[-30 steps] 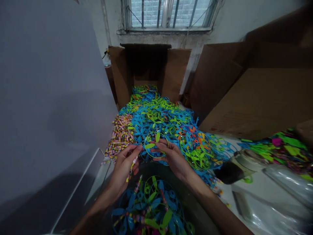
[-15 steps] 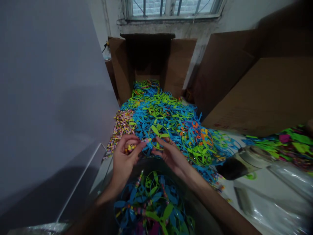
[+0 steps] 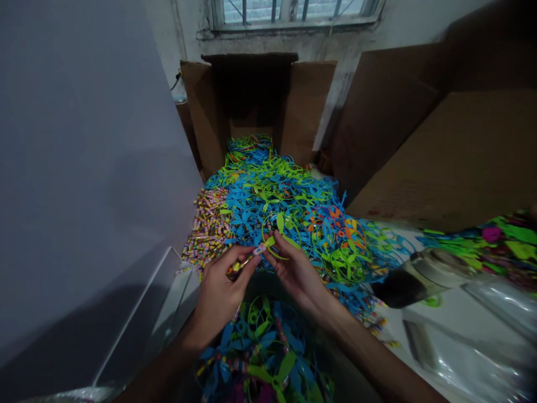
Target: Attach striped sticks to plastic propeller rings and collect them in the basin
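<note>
Your right hand [image 3: 300, 274] pinches one green ringed propeller [image 3: 280, 223]; your left hand [image 3: 224, 288] grips at least one striped stick [image 3: 260, 248], its tip against the propeller. Beyond lie one propeller heap [image 3: 272, 182] and one stick heap [image 3: 210, 218], pieces uncountable. One open cardboard box [image 3: 311, 103] stands behind; rightward, two clear plastic pieces [image 3: 465, 352] rest on the tabletop [image 3: 451, 322].

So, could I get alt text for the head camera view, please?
A person's left hand holds a pink-and-yellow striped stick at a lime-green bladed plastic ring in the right hand. Beyond lies a heap of blue and green plastic rings, reaching a brown cardboard box.
</note>
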`<state>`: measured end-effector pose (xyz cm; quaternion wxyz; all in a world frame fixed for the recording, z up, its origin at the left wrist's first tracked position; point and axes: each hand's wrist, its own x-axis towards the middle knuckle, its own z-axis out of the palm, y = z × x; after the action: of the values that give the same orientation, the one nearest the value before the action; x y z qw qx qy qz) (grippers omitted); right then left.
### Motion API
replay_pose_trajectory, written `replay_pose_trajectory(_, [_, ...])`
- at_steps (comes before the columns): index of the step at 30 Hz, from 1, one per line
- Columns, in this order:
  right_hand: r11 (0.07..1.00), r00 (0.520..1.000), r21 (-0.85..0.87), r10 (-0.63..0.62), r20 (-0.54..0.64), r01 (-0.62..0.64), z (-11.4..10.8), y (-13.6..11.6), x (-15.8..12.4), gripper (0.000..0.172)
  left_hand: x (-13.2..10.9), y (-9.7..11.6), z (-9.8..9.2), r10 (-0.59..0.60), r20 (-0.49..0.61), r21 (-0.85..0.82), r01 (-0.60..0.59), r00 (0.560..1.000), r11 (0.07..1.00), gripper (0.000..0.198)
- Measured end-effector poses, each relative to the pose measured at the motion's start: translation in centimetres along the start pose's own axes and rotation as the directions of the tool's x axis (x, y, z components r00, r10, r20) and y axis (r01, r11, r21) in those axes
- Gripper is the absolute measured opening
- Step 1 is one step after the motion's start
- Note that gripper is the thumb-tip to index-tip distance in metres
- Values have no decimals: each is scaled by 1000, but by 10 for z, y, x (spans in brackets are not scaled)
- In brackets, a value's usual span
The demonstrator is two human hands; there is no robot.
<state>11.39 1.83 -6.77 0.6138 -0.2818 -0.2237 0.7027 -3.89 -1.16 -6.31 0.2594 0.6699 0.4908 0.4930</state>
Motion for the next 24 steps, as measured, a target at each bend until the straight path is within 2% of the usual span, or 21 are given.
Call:
replay_pose_trajectory(4, [999, 999, -18, -28, -32, 27, 0, -1, -2, 23, -1, 1, 1, -47, 5, -23, 48, 999, 999, 18])
replay_pose_trajectory(12, [981, 994, -167, -103, -37, 96, -7, 1, -4, 19, -2, 1, -4, -114, 84, -85, 121, 990, 989, 20])
replay_pose_trajectory(16, [959, 986, -235, -165, -6, 159, -3, 0, -8, 18, 0, -3, -6, -68, 99, -37, 72, 993, 997, 20])
replay_pose_trajectory(19, [952, 981, -246, -193, -19, 183, -1, 0, -10, 18, -1, -3, -9, 7, 81, 39, -10, 997, 999, 18])
replay_pose_trajectory(21, [951, 979, -244, -200, -27, 187, 1, 0, -11, 19, -2, -2, -10, 45, 108, 69, -53, 993, 996, 16])
replay_pose_trajectory(24, [947, 975, -246, -221, -28, 208, 3, 1, -13, 19, -2, -2, -11, 55, 120, 79, -65, 991, 995, 17])
